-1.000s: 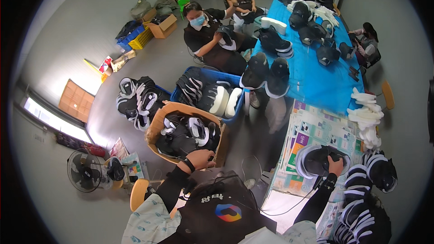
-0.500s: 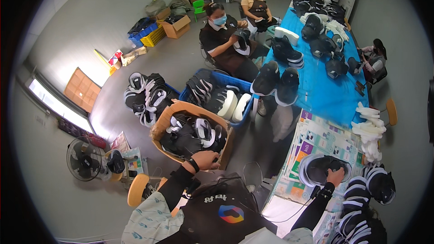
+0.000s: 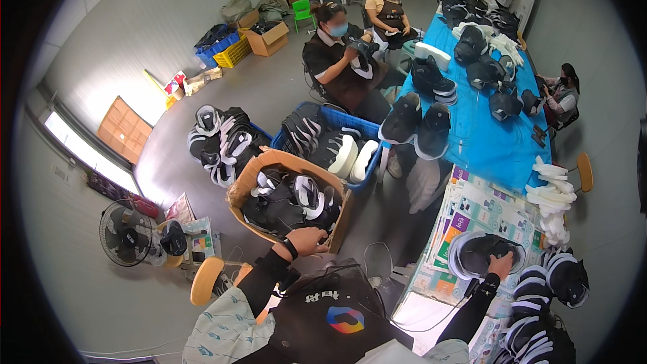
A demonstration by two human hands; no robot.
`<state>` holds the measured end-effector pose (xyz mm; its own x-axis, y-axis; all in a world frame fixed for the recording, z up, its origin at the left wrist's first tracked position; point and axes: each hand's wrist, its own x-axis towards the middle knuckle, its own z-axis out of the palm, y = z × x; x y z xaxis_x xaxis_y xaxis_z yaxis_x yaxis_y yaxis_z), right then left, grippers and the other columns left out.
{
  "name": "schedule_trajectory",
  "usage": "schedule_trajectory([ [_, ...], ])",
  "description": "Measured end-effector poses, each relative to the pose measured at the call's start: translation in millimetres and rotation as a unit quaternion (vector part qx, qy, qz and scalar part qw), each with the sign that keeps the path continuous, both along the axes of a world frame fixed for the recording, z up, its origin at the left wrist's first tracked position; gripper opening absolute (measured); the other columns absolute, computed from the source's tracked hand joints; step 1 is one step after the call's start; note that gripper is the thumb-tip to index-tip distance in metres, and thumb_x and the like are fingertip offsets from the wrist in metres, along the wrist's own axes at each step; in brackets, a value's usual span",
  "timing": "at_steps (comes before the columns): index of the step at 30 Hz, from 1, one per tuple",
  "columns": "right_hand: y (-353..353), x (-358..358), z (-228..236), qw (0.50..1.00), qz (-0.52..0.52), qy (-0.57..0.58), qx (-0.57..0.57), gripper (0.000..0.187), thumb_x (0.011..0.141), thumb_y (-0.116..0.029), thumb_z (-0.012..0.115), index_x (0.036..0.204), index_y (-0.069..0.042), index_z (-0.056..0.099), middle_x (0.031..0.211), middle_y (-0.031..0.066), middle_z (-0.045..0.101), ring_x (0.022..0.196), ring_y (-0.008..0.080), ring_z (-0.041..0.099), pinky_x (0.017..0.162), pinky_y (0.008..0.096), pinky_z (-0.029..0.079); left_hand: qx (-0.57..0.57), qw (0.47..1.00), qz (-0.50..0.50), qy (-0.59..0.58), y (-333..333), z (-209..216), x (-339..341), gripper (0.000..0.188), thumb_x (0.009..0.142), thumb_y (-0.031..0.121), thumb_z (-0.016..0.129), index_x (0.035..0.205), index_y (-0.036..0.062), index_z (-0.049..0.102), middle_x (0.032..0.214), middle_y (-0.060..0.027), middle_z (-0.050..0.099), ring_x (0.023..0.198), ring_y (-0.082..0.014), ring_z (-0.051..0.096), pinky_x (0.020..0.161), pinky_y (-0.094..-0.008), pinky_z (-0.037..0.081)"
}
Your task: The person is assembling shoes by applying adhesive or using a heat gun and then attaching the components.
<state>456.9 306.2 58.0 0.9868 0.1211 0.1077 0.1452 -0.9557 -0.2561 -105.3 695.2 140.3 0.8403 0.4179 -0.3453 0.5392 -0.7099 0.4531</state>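
My left hand point(image 3: 308, 241) is at the near right corner of a cardboard box point(image 3: 232, 195). Its fingers are bent over a small dark thing at the rim, which I cannot make out. Inside the box lie several black and white shoe uppers point(image 3: 306, 195). Over to the right, my right hand point(image 3: 500, 267) has its fingers curled onto a black shoe upper point(image 3: 480, 249) with pale grey edges. That upper lies on printed sheets covering the near table point(image 3: 431, 283); how many are layered there I cannot tell.
Behind the box stands a blue crate point(image 3: 333, 116) with uppers and white foam pieces. Shoes line a blue-covered table point(image 3: 472, 141). Stacked uppers point(image 3: 532, 310) stand right of my right hand. A fan point(image 3: 127, 232) is at left. Co-workers sit beyond; one holds a shoe upper point(image 3: 364, 57).
The whole view has shifted slightly as my head moved. My hands stay almost in place, at the box and on the shoe upper.
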Motion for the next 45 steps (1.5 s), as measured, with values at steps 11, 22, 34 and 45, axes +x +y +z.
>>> schedule_trajectory([
  [11, -8.0, -2.2, 3.2, 1.0, -0.012, -0.002, -0.003, 0.067, 0.08, -0.025, 0.087, 0.138, -0.011, 0.055, 0.12, 0.0224, 0.073, 0.111, 0.0444, 0.069, 0.09, 0.0538, 0.055, -0.002, 1.0, -0.008, 0.011, 0.1, 0.1, 2.1, 0.05, 0.096, 0.042, 0.071, 0.124, 0.0007, 0.068, 0.103, -0.023, 0.073, 0.1, -0.0423, 0.069, 0.087, -0.0484, 0.055],
  [22, -1.3, -0.6, 10.7, 0.999, -0.026, 0.027, -0.015, 0.074, 0.078, -0.025, 0.09, 0.141, -0.01, 0.055, 0.127, 0.0212, 0.071, 0.116, 0.044, 0.067, 0.095, 0.0534, 0.055, -0.003, 1.0, -0.016, 0.016, 1.4, 0.2, 7.5, 0.051, 0.096, 0.042, 0.07, 0.125, -0.0001, 0.068, 0.112, -0.0218, 0.073, 0.107, -0.0411, 0.068, 0.093, -0.0472, 0.054],
  [34, -0.6, 0.2, 11.9, 0.999, -0.033, 0.035, -0.019, 0.072, 0.079, -0.025, 0.09, 0.14, -0.01, 0.055, 0.125, 0.0223, 0.071, 0.116, 0.0437, 0.067, 0.095, 0.0529, 0.055, -0.002, 1.0, -0.014, 0.023, 0.1, 6.6, 15.8, 0.05, 0.095, 0.041, 0.071, 0.124, 0.0002, 0.068, 0.11, -0.0231, 0.072, 0.105, -0.041, 0.068, 0.093, -0.0462, 0.054],
  [45, -0.3, 6.0, 2.7, 0.999, -0.02, 0.025, -0.014, 0.075, 0.077, -0.026, 0.09, 0.141, -0.008, 0.054, 0.123, 0.0246, 0.072, 0.114, 0.0452, 0.068, 0.095, 0.0533, 0.054, -0.695, 0.464, 0.269, -0.479, 34.1, 90.3, 20.4, 0.093, 0.104, 0.071, 0.039, 0.166, 0.0058, 0.016, 0.167, -0.0264, 0.028, 0.152, -0.0473, 0.034, 0.116, -0.0676, 0.04],
])
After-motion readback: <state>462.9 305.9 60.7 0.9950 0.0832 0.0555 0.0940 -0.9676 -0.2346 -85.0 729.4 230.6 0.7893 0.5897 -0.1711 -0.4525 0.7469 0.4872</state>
